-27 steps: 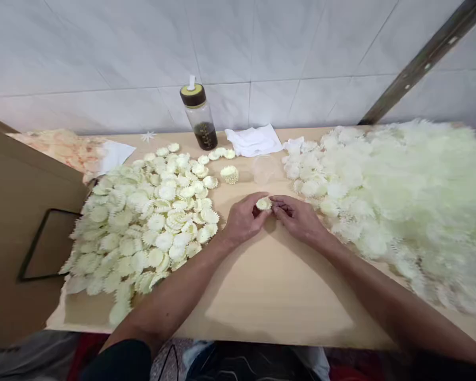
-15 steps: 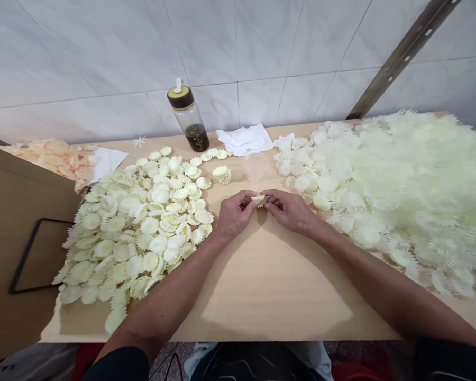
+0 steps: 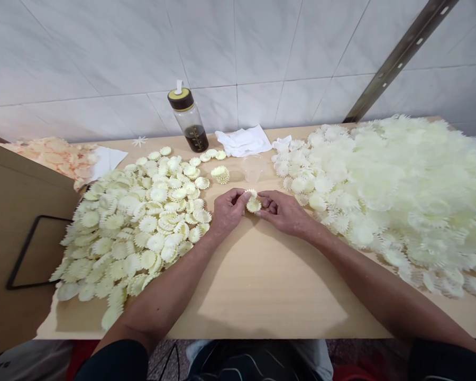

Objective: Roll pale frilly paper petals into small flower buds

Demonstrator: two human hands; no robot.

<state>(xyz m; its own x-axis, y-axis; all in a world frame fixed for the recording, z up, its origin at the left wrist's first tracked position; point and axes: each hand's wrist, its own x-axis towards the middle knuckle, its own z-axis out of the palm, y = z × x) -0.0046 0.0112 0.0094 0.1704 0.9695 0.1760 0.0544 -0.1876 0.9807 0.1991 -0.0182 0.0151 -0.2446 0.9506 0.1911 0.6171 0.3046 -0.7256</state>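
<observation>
In front of me, my left hand (image 3: 230, 211) pinches a pale yellow, saw-edged petal disc (image 3: 254, 205), apparently an artificial flower piece. A second fringed edge shows just above it; whether this is a separate disc I cannot tell. My right hand (image 3: 283, 211) is closed at the disc's right side, thumb and fingertips at its rim. Beyond my hands are a small stack of nested discs (image 3: 221, 174) and a clear plastic cup (image 3: 254, 168). A big heap of cupped yellow discs (image 3: 154, 222) spreads beside my left forearm.
Flatter, translucent white-green petal pieces (image 3: 404, 185) form a large pile at right. Along the tiled wall stand a bottle of dark liquid (image 3: 195, 132) and a crumpled white tissue (image 3: 244, 141). Orange-tinted petals (image 3: 55, 159) lie at far left, behind a brown box (image 3: 19, 233).
The piece between my hands has turned from edge-on to showing its cupped face. My left hand has shifted slightly left, and the gap between my hands is a little wider.
</observation>
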